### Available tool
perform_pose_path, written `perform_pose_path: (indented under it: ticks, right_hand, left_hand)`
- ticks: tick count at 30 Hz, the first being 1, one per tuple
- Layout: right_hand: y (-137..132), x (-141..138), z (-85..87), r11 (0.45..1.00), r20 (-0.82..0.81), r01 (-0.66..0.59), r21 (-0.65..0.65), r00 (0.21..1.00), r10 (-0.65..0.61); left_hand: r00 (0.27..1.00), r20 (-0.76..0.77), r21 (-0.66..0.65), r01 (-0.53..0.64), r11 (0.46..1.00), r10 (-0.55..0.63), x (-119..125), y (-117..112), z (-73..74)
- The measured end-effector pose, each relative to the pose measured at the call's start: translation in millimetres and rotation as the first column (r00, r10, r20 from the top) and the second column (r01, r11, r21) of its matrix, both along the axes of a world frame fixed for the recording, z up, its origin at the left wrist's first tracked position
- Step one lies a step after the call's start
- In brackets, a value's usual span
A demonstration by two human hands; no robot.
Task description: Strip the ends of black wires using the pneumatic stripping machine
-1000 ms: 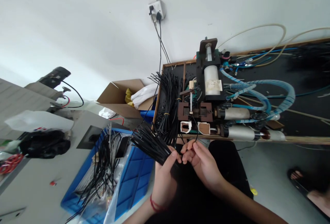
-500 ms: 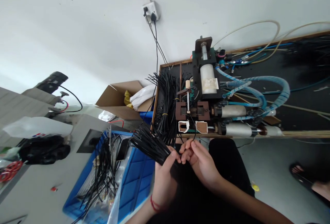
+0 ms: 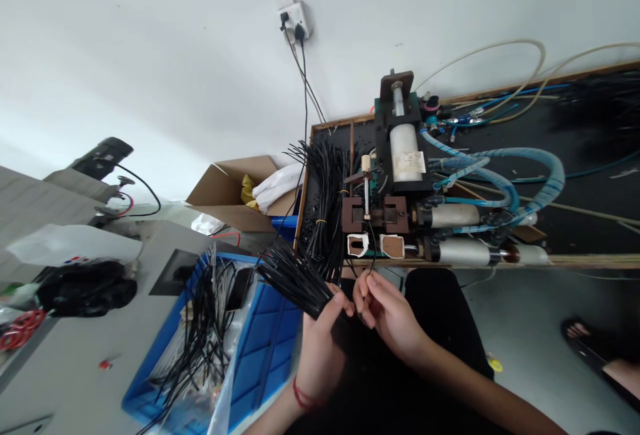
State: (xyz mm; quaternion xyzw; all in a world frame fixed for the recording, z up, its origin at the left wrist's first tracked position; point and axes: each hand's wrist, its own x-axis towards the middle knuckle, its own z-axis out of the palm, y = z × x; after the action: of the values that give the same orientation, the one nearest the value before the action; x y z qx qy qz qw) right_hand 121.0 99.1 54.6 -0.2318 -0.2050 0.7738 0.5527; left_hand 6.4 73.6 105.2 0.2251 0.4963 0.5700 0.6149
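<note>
The left hand (image 3: 323,345) keeps its grip around the bundle (image 3: 295,279) of black wires, much as half a second ago. The right hand (image 3: 393,311) pinches one wire (image 3: 375,251), its fingers now curled in more than before, when they were more spread. That wire runs up from the fingertips to the machine (image 3: 407,155) on the bench (image 3: 580,235), and bows less than earlier. Tied wires (image 3: 323,205) lie unchanged beside the machine.

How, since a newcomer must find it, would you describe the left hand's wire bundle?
Find the blue crate, lower left. By its right side, the left hand holds the black wire bundle, ends fanning up-left. Unlike the banded wires lying on the bench, it's hand-held.
</note>
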Motion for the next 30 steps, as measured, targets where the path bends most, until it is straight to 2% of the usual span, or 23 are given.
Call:
perform_pose_path:
  ticks: [30]
  right_hand:
    - [0.0, -0.7, -2.0, 0.999, -0.013, -0.034, -0.03, 0.999, 0.033]
  left_hand:
    - [0.999, 0.045, -0.033, -0.004, 0.999, 0.005, 3.2, -1.2, 2.9]
